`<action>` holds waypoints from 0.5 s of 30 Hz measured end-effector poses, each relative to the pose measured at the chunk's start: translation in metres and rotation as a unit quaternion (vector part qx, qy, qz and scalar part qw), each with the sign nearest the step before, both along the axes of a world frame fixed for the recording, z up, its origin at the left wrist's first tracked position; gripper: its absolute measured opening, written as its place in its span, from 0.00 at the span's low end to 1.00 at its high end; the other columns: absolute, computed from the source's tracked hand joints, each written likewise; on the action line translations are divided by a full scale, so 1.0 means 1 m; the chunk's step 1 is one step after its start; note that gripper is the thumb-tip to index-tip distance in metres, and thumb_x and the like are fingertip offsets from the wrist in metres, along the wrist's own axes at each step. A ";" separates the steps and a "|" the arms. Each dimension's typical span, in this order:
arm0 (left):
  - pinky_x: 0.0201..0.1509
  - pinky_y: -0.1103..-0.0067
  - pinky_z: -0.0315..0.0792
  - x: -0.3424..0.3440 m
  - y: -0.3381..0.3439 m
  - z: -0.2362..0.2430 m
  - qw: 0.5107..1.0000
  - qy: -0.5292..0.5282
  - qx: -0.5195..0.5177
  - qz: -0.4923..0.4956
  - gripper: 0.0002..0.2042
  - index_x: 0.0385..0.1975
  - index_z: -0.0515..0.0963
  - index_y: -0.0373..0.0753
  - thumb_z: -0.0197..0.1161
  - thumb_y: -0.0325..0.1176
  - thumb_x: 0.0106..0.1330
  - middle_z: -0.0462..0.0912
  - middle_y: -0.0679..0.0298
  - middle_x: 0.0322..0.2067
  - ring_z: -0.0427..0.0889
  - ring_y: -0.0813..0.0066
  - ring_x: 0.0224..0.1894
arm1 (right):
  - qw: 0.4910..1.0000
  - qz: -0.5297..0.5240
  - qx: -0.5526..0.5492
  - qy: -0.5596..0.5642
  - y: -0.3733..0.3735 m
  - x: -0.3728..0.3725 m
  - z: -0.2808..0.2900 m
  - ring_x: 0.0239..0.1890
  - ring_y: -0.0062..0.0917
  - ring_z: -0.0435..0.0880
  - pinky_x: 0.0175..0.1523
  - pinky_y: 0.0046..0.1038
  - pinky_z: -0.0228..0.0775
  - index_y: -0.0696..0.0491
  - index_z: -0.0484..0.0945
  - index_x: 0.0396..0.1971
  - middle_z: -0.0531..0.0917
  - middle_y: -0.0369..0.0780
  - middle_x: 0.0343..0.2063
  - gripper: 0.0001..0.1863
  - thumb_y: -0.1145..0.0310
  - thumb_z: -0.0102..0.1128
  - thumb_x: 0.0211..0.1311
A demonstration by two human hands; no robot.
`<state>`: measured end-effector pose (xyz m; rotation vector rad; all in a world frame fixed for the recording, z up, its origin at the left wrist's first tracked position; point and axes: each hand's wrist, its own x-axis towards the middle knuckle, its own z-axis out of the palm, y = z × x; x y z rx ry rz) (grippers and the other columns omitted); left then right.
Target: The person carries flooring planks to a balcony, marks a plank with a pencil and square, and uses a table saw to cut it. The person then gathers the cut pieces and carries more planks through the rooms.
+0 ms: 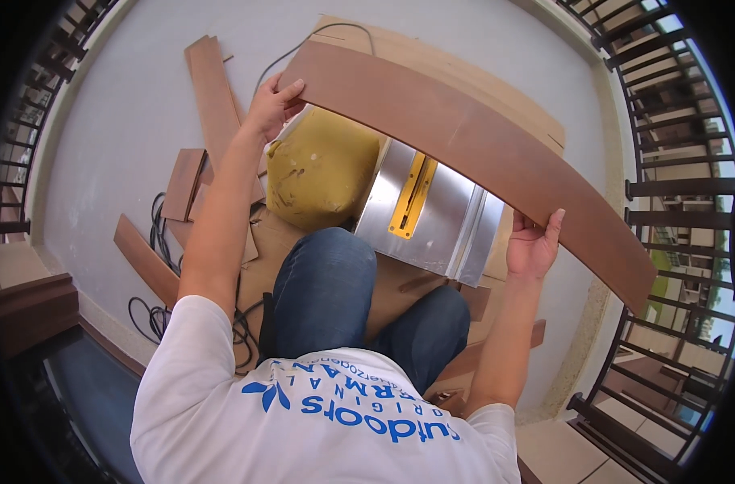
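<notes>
A long reddish-brown plank (472, 141) spans the view from upper left to lower right, raised above the tile saw or table saw with the metal top (444, 222). At the plank's left end, my left hand (275, 109) grips its near edge, thumb on top. Toward the other end, my right hand (535, 242) holds the near edge, its fingers partly hidden under the wood. Beneath the plank, the saw's yellow slotted insert (412, 198) shows; no blade can be made out there. A dirty yellow bucket-like object (323, 169) stands beside the saw, below my left hand.
Brown board pieces (214, 89) lie at the left, with another offcut (146, 254) nearer. Black cable (159, 234) coils beside them. Cardboard (529, 113) lies beyond the saw. Dark railings (678, 141) bound the right side. More planks (496, 348) lie by my right knee.
</notes>
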<state>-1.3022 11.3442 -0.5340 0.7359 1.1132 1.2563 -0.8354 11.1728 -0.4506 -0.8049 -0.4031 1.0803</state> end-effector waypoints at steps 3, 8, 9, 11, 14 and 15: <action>0.47 0.75 0.79 -0.004 0.023 -0.027 0.998 -0.027 -0.040 0.026 0.23 0.59 0.71 0.35 0.69 0.31 0.66 0.83 0.62 0.43 0.84 0.70 0.42 | 1.000 -0.005 -0.017 -0.015 0.039 0.031 -0.030 0.55 0.31 0.79 0.65 0.38 0.73 0.53 0.73 0.58 0.80 0.38 0.53 0.20 0.57 0.55 0.74; 0.47 0.74 0.79 0.023 0.046 -0.037 0.998 0.024 -0.046 0.034 0.22 0.59 0.71 0.36 0.67 0.31 0.68 0.82 0.62 0.43 0.84 0.71 0.41 | 0.983 -0.090 -0.162 0.007 0.084 0.092 -0.106 0.52 0.28 0.79 0.66 0.34 0.71 0.55 0.76 0.53 0.81 0.38 0.48 0.17 0.61 0.59 0.71; 0.52 0.72 0.78 0.019 0.050 -0.044 0.997 0.045 -0.047 0.042 0.22 0.59 0.71 0.36 0.67 0.32 0.68 0.82 0.62 0.43 0.83 0.71 0.43 | 0.982 -0.087 -0.166 0.011 0.088 0.090 -0.119 0.52 0.28 0.79 0.66 0.34 0.71 0.55 0.76 0.53 0.81 0.38 0.48 0.17 0.61 0.59 0.71; 0.47 0.74 0.80 0.012 0.055 -0.052 0.997 0.060 -0.029 0.047 0.24 0.60 0.69 0.34 0.68 0.32 0.67 0.82 0.61 0.42 0.84 0.72 0.40 | 0.969 -0.065 -0.240 0.003 0.089 0.087 -0.143 0.47 0.27 0.80 0.61 0.32 0.73 0.54 0.77 0.52 0.81 0.37 0.46 0.17 0.63 0.64 0.68; 0.42 0.75 0.82 0.009 0.049 -0.052 0.993 0.105 -0.023 0.042 0.27 0.62 0.67 0.31 0.69 0.31 0.66 0.83 0.58 0.41 0.85 0.72 0.38 | 0.968 -0.030 -0.246 0.031 0.081 0.087 -0.160 0.43 0.25 0.79 0.54 0.31 0.75 0.54 0.79 0.50 0.83 0.36 0.41 0.17 0.62 0.66 0.66; 0.43 0.75 0.82 0.009 0.042 -0.047 0.989 0.137 -0.033 0.038 0.28 0.62 0.66 0.30 0.70 0.32 0.66 0.83 0.58 0.42 0.85 0.71 0.38 | 0.969 -0.007 -0.245 0.044 0.079 0.079 -0.152 0.42 0.25 0.79 0.51 0.31 0.75 0.54 0.79 0.50 0.83 0.36 0.40 0.17 0.61 0.67 0.66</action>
